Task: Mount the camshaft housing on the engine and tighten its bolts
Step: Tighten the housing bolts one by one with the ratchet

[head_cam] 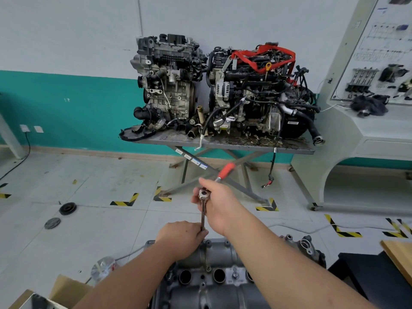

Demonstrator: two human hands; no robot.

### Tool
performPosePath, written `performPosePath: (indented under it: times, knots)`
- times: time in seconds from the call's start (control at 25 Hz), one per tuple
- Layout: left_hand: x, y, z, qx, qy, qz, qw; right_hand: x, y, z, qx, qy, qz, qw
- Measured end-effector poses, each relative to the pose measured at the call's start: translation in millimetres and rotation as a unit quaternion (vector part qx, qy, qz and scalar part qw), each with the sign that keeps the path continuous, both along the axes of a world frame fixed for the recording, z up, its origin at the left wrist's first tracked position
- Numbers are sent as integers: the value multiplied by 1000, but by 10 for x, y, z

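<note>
The grey camshaft housing [214,253] sits on the engine at the bottom centre, with round bores and small bolt heads along its top. A ratchet wrench with a red handle [226,170] stands on a long extension bar [202,216] that drops to the housing's far edge. My right hand [219,202] grips the ratchet at its head. My left hand [180,238] is curled round the lower end of the extension bar, just above the housing. The socket and the bolt under it are hidden by my left hand.
Two complete engines [169,83] [256,94] stand on a metal scissor-leg table [223,142] against the far wall. Two round parts [67,208] [52,223] lie on the tiled floor at left. A cardboard box [64,288] is at bottom left, a wooden board [399,255] at right.
</note>
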State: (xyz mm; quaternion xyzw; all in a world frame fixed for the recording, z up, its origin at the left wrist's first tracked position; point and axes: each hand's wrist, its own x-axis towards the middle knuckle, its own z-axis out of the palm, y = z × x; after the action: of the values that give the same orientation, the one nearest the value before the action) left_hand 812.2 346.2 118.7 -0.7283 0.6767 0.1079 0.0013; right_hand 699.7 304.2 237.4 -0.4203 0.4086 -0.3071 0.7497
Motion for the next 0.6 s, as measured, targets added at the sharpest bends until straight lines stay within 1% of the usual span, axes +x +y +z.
performPosePath:
  times: [0.08, 0.16, 0.28, 0.52, 0.6]
  knots:
    - [-7, -11, 10, -5, 2, 2, 1000, -14, -3, -39, 12, -51, -39, 998]
    - [-12, -19, 26, -4, 0, 1, 1000, -24, 3, -42, -7, -59, -51, 997]
    - [-12, -5, 16, -3, -2, 0, 1000, -5, 32, -34, -29, -54, -34, 998]
    - [-11, -5, 25, 0, -20, -2, 1000, 25, 40, -47, -17, -56, -4, 998]
    - [-8, -4, 18, 5, -22, -4, 1000, -5, 54, -98, -11, -91, -19, 996]
